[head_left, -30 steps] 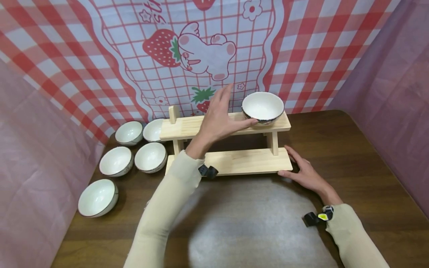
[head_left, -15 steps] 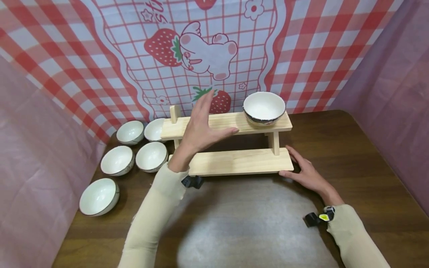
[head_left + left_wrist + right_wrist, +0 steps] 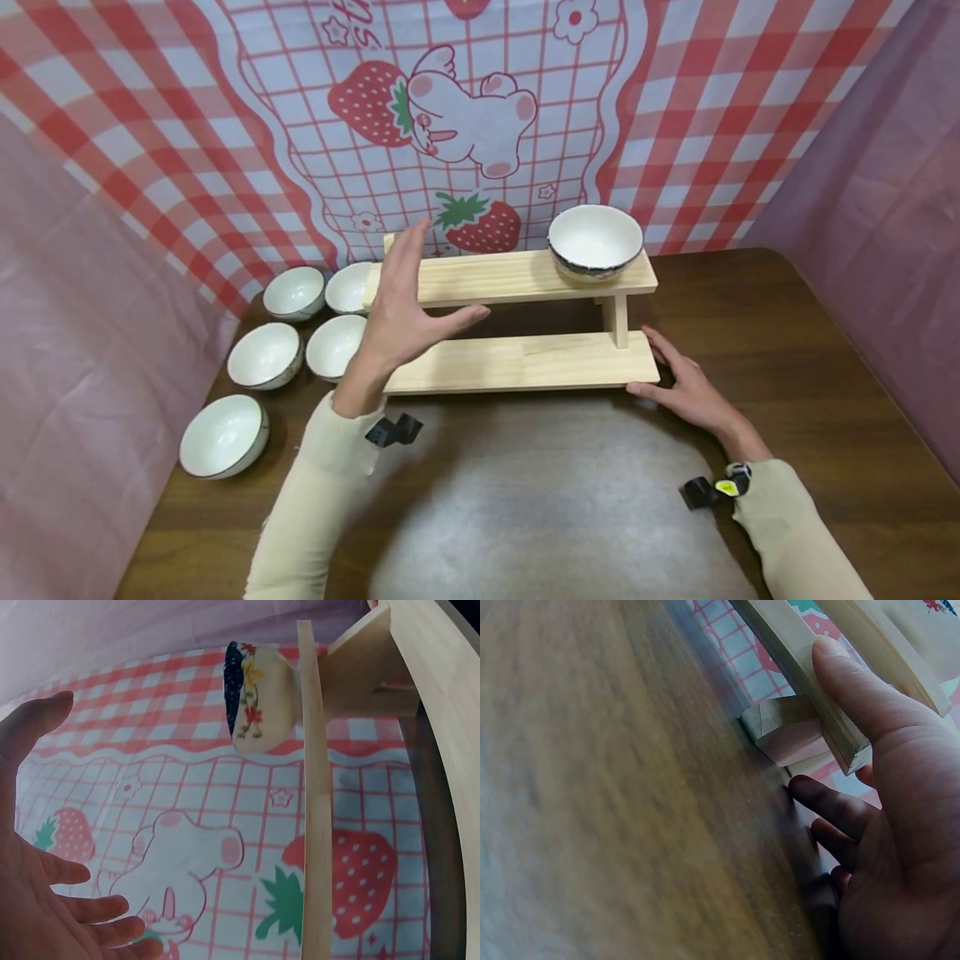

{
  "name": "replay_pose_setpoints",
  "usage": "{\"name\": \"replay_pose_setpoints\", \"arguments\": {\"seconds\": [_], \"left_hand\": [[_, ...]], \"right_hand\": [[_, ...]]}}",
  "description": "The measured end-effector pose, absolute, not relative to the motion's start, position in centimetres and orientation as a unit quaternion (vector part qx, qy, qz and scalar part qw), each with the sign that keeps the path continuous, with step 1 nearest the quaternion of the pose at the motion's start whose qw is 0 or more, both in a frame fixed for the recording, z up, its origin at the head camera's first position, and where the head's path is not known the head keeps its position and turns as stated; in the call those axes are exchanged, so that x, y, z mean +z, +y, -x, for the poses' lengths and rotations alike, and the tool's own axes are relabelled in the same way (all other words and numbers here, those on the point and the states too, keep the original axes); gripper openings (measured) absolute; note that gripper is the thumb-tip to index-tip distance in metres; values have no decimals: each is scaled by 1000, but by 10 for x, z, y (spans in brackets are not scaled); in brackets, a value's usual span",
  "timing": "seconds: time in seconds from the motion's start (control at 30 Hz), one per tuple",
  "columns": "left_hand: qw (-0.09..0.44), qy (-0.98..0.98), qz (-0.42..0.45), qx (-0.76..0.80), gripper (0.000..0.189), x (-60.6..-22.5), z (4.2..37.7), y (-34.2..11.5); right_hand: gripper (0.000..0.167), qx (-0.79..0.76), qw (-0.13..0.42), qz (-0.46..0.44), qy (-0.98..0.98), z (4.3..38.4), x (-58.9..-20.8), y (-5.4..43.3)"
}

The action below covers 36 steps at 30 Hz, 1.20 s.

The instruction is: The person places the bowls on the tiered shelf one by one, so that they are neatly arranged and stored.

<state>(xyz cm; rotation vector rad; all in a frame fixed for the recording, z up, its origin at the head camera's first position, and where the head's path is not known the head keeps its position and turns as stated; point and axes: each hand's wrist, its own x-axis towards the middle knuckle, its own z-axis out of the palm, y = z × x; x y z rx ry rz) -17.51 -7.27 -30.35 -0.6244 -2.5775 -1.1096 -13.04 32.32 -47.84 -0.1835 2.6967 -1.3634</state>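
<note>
A two-tier wooden display rack [image 3: 517, 362] stands on the table. On the right end of its upper shelf sits a white bowl [image 3: 595, 237]; the left wrist view shows flowers and a dark blue rim band on the outside of this bowl [image 3: 262, 701]. My left hand [image 3: 397, 321] holds nothing, fingers spread and thumb apart, in front of the rack's left end. My right hand [image 3: 693, 392] grips the right end of the lower shelf, thumb at its front edge; in the right wrist view the thumb [image 3: 847, 679] lies along the wood.
Several white bowls with dark rims, among them a front bowl [image 3: 224, 437] and a back bowl [image 3: 294, 292], stand left of the rack on the brown wooden table [image 3: 810, 375]. A red checked cloth [image 3: 697, 125] hangs behind, with pink curtains [image 3: 885, 217] at the sides.
My left hand has moved left and toward me, away from the bowl on the upper shelf, which stays in place. The right hand keeps its place at the rack.
</note>
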Motion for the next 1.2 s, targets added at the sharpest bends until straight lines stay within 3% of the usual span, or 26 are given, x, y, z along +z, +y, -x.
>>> {"name": "replay_pose_setpoints", "arguments": {"seconds": [0.43,0.87,1.2], "left_hand": [[166,-892,186,-376,131,-315,156,-124],[223,-891,144,-369,132,-332,137,-174],[227,-897,82,-370,110,-339,120,-213]], "right_hand": [[99,-451,61,57,888,130,-476,324],[99,-446,57,64,891,131,-479,323],[100,-447,53,63,891,130,-479,323]]}}
